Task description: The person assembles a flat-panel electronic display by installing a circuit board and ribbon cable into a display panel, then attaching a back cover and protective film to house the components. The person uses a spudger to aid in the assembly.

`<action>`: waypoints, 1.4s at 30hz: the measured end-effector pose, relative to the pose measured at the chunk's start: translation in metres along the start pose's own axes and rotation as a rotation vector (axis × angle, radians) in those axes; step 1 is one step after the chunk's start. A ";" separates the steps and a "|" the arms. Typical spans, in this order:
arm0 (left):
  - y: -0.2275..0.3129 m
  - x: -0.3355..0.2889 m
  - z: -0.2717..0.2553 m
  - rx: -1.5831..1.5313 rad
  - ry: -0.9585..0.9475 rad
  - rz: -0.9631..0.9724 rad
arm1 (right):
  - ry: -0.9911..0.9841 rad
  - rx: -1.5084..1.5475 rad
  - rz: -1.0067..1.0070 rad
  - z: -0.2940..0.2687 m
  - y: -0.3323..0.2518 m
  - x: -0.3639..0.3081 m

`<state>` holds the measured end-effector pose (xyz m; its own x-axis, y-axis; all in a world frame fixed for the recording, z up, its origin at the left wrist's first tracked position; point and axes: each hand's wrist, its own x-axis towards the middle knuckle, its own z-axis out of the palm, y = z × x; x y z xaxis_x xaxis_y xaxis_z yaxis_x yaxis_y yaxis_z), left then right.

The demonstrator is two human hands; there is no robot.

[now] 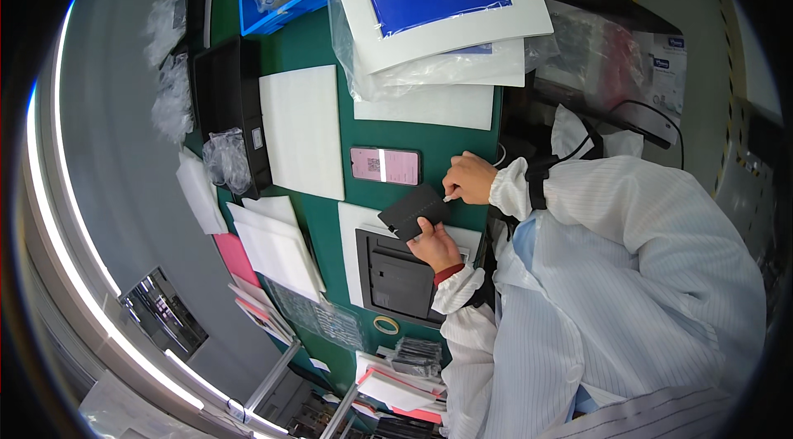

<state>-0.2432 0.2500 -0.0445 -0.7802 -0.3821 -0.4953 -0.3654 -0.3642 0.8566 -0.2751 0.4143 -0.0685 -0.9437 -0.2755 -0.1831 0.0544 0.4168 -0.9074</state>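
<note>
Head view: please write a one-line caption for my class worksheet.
Over a green table, the left hand holds a dark flat piece, the right hand at its edge.

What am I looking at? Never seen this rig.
No robot: a person in a pale striped smock, filmed by the left of two wide fisheye cameras on their head, looking down. The lens bends straight edges. The bare left hand holds a flat, dark rectangular panel; the bare right hand is at its near edge, its grip too small to make out. On the green tabletop lie a black-framed phone with a pink screen, a recessed black rectangular part, a flat white rectangular sheet and a blue plastic bin.
</note>
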 end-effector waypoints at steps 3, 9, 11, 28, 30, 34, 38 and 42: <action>0.002 -0.004 0.005 0.007 0.034 0.020 | 0.028 -0.035 0.005 0.004 0.001 0.001; 0.000 -0.008 0.013 0.053 0.121 0.076 | 0.049 -0.131 0.028 0.009 -0.004 0.002; -0.001 -0.006 0.013 0.052 0.114 0.073 | 0.045 -0.166 0.032 0.009 -0.005 0.002; -0.014 0.009 0.000 -0.136 0.053 -0.034 | 0.313 -0.100 -0.017 -0.022 -0.039 0.046; -0.012 0.008 0.001 -0.163 0.063 -0.032 | 0.352 -0.345 -0.155 -0.014 -0.046 0.069; -0.011 0.007 0.006 -0.155 0.121 -0.084 | 0.259 -0.568 -0.110 0.010 -0.053 0.095; -0.011 0.008 0.002 -0.132 0.122 -0.067 | 0.225 -0.698 -0.134 0.020 -0.059 0.099; -0.012 0.012 0.003 -0.127 0.113 -0.095 | 0.195 -0.680 -0.094 0.018 -0.061 0.105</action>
<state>-0.2493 0.2520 -0.0598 -0.6808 -0.4316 -0.5919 -0.3618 -0.5044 0.7840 -0.3715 0.3447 -0.0388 -0.9790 -0.2035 0.0125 -0.1856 0.8644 -0.4674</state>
